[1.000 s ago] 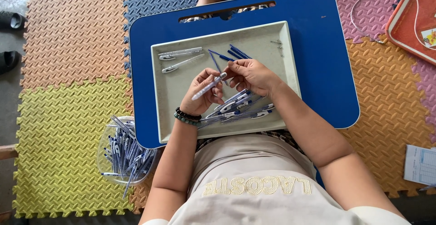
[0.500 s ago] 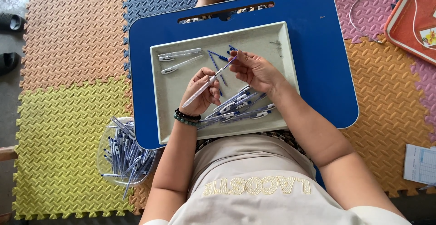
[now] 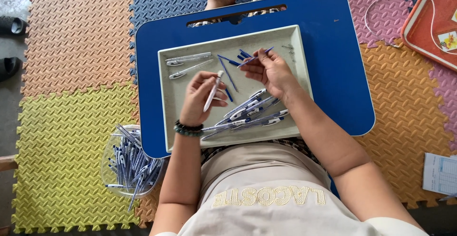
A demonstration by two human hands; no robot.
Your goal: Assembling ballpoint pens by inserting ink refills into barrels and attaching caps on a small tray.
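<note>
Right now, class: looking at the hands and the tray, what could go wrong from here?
1. The left hand pinches a clear pen barrel loosely; it might drop.
2. The right hand holds a thin blue refill that could bend or slip.
3. The pen pile in the grey tray could get nudged.

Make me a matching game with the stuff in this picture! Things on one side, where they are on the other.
Things:
1. clear pen barrel
2. blue refill
3. clear tub of pens
4. grey tray

Places:
A. on the foam mat, beside the person's left arm
B. on the blue lap desk
C. in the left hand
D. in the fingers of the right hand

Pairs: 1-C, 2-D, 3-A, 4-B
</note>
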